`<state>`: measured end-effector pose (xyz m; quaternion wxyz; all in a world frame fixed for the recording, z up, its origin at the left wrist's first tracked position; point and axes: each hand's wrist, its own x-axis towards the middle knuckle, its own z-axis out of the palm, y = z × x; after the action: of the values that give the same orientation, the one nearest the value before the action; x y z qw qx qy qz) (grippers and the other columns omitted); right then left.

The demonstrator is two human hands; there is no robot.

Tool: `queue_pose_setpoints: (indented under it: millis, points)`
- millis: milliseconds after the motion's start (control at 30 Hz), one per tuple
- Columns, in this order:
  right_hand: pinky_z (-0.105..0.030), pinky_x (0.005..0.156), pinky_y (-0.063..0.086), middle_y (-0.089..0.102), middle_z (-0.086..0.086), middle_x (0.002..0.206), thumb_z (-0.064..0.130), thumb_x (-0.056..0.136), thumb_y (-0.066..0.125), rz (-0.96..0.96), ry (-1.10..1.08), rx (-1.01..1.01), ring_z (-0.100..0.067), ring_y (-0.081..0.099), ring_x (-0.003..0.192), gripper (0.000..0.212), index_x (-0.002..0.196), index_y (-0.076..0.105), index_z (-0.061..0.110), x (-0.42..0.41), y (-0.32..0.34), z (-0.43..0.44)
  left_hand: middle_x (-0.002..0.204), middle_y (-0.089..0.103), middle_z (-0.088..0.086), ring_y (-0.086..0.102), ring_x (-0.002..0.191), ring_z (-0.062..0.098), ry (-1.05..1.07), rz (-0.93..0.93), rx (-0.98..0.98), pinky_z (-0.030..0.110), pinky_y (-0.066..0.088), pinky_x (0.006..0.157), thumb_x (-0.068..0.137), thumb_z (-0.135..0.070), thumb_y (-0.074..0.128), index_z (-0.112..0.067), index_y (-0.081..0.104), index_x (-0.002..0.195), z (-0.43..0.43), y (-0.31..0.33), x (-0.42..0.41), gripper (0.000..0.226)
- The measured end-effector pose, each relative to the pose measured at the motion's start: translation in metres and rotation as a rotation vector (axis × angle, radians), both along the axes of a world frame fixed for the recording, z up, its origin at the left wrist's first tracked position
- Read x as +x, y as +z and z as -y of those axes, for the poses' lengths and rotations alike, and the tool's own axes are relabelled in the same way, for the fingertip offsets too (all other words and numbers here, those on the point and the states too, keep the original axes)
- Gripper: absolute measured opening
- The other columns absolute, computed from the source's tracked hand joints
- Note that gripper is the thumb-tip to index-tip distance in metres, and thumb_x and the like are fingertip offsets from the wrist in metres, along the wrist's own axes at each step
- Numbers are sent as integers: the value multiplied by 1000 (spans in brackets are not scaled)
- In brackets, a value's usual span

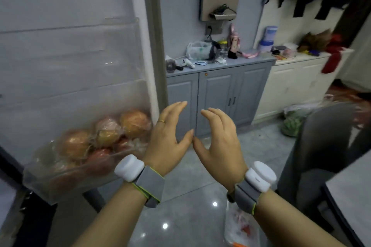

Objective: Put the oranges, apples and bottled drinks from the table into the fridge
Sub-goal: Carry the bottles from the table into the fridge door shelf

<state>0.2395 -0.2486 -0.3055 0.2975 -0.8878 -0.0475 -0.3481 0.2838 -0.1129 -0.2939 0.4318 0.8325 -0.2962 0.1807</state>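
The open fridge door [66, 16] fills the left side. Its clear lower door bin [40, 180] holds several wrapped oranges and apples [104, 134]. My left hand [168, 136] hovers just right of the bin, fingers apart and holding nothing. My right hand [220, 142] is beside it, also open and empty, thumb tip close to the left thumb. Both wrists carry grey straps with white pucks. The table's corner [349, 192] shows at the lower right. No bottled drinks are visible.
A grey chair [321, 146] stands right of my hands. A plastic bag [241, 224] lies on the glossy floor below my right wrist. A cluttered grey cabinet [218, 90] and a white cabinet [291, 86] line the far wall.
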Motion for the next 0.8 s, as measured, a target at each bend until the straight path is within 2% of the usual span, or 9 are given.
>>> queue_pose_setpoints:
  millis: [67, 267, 400, 467, 533, 600, 667, 800]
  points:
    - [-39, 108, 35, 48, -8, 132, 40, 81, 50, 3, -57, 12, -25, 39, 130, 55, 129, 46, 13, -10, 1, 23, 141, 37, -3, 36, 133, 10, -67, -19, -27, 42, 38, 108, 83, -32, 54, -29, 33, 137, 26, 1, -3, 58]
    - [-22, 108, 25, 50, -6, 130, 35, 81, 59, -2, -305, 42, -21, 42, 126, 54, 129, 46, 13, -58, 3, 122, 138, 36, -8, 39, 129, 8, -313, -101, -38, 36, 40, 107, 84, -26, 58, -33, 32, 137, 134, 0, -28, 60]
    - [-29, 107, 32, 52, -6, 128, 32, 80, 63, 3, -426, 61, -19, 45, 123, 55, 129, 46, 12, -94, 3, 181, 134, 36, -9, 43, 120, -2, -446, -149, -79, 19, 42, 100, 85, -16, 63, -37, 29, 134, 201, -4, -48, 62]
    - [-28, 105, 34, 53, -6, 127, 31, 79, 64, 4, -497, 83, -18, 46, 121, 55, 128, 47, 12, -115, 3, 216, 131, 37, -9, 43, 118, -5, -493, -174, -83, 17, 43, 97, 85, -15, 62, -36, 30, 133, 242, -7, -59, 61]
    - [-25, 104, 33, 53, -5, 126, 31, 80, 63, 1, -572, 98, -17, 46, 120, 54, 128, 48, 12, -136, 2, 254, 128, 38, -9, 45, 116, -4, -554, -218, -92, 19, 43, 96, 85, -15, 62, -39, 31, 131, 284, -7, -71, 60]
    - [-29, 104, 34, 52, -3, 126, 31, 81, 62, -10, -635, 130, -17, 46, 120, 53, 128, 47, 14, -161, -2, 302, 129, 39, -10, 47, 117, -1, -615, -264, -94, 22, 45, 96, 86, -16, 61, -43, 32, 129, 339, -10, -89, 59]
    - [-34, 104, 37, 51, -1, 127, 31, 82, 63, -23, -663, 164, -16, 45, 120, 52, 129, 45, 16, -172, -5, 327, 133, 39, -11, 48, 118, 2, -646, -314, -108, 26, 47, 97, 86, -15, 60, -38, 34, 132, 367, -13, -97, 58]
    - [-28, 101, 36, 49, -2, 128, 29, 82, 66, -28, -779, 237, -15, 44, 118, 55, 130, 44, 16, -202, -18, 403, 138, 39, -8, 48, 119, 4, -722, -427, -88, 30, 48, 98, 86, -17, 61, -37, 35, 132, 460, -28, -120, 57]
